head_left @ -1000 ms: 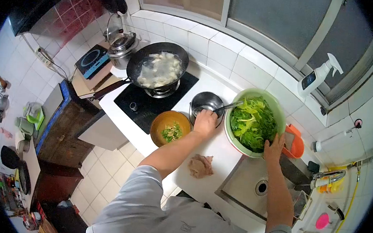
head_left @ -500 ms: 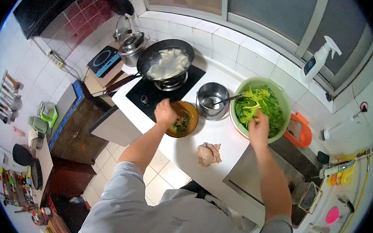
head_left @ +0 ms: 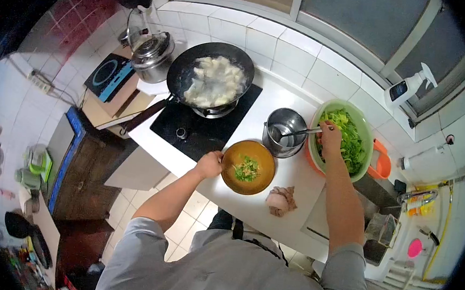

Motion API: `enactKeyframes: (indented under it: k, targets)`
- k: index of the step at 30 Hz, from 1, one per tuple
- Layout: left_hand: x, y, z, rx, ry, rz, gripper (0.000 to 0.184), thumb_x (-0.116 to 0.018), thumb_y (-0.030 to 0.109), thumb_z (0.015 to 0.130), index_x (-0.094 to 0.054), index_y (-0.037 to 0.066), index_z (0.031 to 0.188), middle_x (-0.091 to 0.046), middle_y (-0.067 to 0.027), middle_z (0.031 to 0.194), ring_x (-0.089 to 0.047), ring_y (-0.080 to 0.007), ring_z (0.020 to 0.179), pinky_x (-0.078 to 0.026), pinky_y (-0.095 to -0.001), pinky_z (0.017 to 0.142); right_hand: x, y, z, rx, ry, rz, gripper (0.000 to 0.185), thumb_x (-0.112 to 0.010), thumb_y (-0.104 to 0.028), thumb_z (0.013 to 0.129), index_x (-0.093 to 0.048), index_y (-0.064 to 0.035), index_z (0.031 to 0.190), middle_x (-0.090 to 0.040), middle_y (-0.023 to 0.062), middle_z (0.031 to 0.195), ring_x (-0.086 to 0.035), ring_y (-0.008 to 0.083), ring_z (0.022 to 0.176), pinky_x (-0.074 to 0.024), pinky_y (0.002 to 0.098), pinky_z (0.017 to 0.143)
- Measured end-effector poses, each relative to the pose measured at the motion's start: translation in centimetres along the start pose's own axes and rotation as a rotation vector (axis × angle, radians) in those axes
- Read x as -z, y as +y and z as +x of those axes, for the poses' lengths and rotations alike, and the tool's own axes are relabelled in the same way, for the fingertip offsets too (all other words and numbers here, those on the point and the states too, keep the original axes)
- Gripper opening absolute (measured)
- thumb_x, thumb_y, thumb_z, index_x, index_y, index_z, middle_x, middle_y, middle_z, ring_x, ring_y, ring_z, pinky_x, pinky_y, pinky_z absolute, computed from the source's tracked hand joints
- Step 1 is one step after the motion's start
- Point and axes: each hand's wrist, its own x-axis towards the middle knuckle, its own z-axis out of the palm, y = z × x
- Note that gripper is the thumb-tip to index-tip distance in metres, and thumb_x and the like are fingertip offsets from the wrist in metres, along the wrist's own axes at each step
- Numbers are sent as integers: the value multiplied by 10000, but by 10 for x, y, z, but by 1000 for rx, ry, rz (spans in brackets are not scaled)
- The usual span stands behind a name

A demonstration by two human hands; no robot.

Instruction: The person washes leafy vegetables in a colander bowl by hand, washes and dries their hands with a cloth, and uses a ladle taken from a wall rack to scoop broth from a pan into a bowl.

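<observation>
My left hand (head_left: 209,164) is closed at the left rim of a brown bowl (head_left: 268,157), its fingers pinching the edge. Chopped greens (head_left: 247,168) lie in the bottom of that bowl. My right hand (head_left: 330,141) is closed around the end of a ladle handle (head_left: 310,130). The ladle's head rests inside a metal pot (head_left: 284,149), behind and to the right of the bowl. Beneath my right hand is a light green basin (head_left: 367,134) full of leafy greens (head_left: 353,148). A crumpled pale cloth-like item (head_left: 281,201) sits on the counter near the bowl.
A wok (head_left: 177,68) of steaming pale dumpling-like pieces stands on the black gas stove (head_left: 161,125), its handle pointing left. Behind it is a metal kettle (head_left: 153,58). An orange container (head_left: 382,165), a sink (head_left: 313,223) and a spray bottle (head_left: 406,90) are at the right.
My right hand has gone from the leafy greens to the ladle handle. My left hand has come down from above the bowl onto its rim. The view has shifted slightly.
</observation>
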Motion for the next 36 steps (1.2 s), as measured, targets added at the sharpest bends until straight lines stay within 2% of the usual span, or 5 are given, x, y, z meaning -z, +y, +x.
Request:
enactKeyframes:
  k: [7, 16, 19, 24, 36]
  targets:
    - [30, 43, 50, -151, 84, -212, 400, -563, 267, 830, -577, -11, 1118, -627, -223, 1033, -611, -329, 976, -477, -368, 850, -33, -26, -41, 64, -55, -46, 206, -611, -177, 851, -630, 20, 908, -578, 67, 639, -535, 147, 508, -392, 273, 443]
    - [-15, 123, 138, -218, -56, -121, 465, -554, 246, 834, -490, -31, 1201, -631, -209, 1001, -631, -294, 904, -469, -378, 838, -23, 0, -57, -86, -130, -100, 283, -558, -181, 890, -591, 37, 1069, -605, 83, 770, -597, 138, 644, -517, 272, 567]
    - [-14, 129, 154, -77, -230, -194, 493, -533, 245, 799, -509, -39, 1201, -540, -262, 1194, -522, -375, 1114, -402, -404, 968, -28, 2, -64, -52, -104, 46, 254, -569, -182, 888, -604, 35, 1015, -620, 83, 756, -599, 137, 611, -473, 260, 514]
    - [7, 137, 154, -64, -151, -244, 339, -444, 159, 809, -566, -147, 893, -643, -169, 618, -665, -296, 690, -505, -363, 807, -29, -5, -54, -33, -132, -5, 241, -560, -161, 894, -602, 38, 1023, -631, 87, 791, -613, 133, 659, -476, 264, 552]
    - [59, 160, 131, 47, -59, -772, 269, -457, 108, 784, -607, -115, 764, -633, -177, 646, -616, -215, 501, -473, -327, 433, -46, -119, -38, 491, -88, -501, 285, -509, -216, 902, -629, 23, 999, -649, 225, 849, -637, 341, 796, -478, 389, 707]
